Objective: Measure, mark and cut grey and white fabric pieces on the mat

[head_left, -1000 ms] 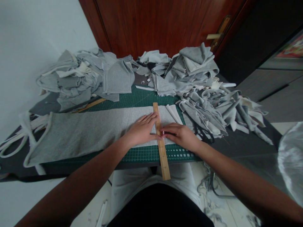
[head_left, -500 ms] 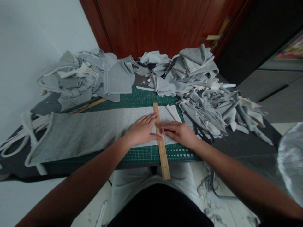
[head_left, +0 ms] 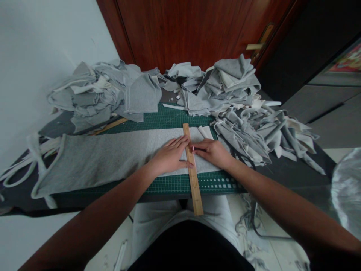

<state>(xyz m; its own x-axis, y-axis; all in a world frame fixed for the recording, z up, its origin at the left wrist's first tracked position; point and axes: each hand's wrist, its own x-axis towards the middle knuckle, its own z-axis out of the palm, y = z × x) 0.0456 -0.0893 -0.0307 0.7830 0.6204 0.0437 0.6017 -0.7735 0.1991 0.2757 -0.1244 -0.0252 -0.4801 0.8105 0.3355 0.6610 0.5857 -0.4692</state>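
Crossing cloth [head_left: 113, 160], straight wooden ruler [head_left: 193, 177]

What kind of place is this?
It looks like a little sewing or cloth-cutting corner. There's a green cutting mat, a wooden ruler lying across gray cloth, and heaps of fabric pieces on the table.

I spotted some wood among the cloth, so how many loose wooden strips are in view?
2. One, a ruler, lies across the grey cloth under the left hand; the other strip lies beside the left fabric pile. Others could be hidden.
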